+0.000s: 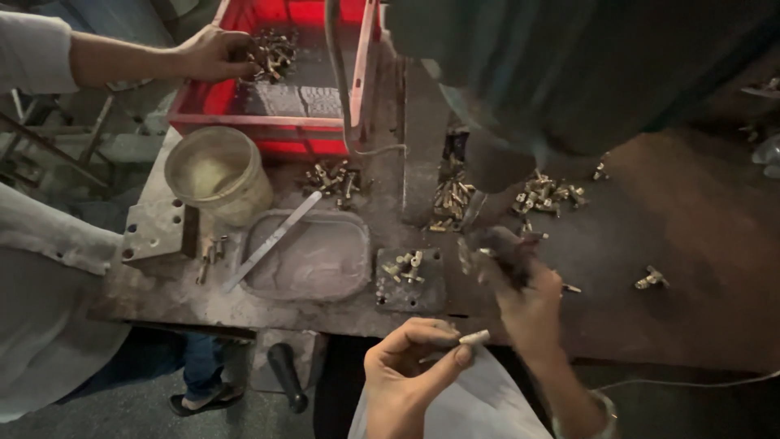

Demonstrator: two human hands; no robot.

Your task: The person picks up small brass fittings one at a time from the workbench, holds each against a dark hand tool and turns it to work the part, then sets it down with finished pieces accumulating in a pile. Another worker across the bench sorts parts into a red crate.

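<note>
My right hand [520, 280] is blurred, fingers curled around a dark tool [496, 248], just short of the brass pile [546, 195] beyond it. My left hand [406, 366] is pinched shut, thumb and forefinger holding a small brass fitting [474, 336], near the right wrist.

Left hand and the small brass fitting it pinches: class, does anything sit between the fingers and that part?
Nothing visible does. The left hand already pinches the small brass fitting directly between thumb and fingertips, with no tool or cloth between. The right hand, blurred, is apart from it, higher over the workbench.
</note>
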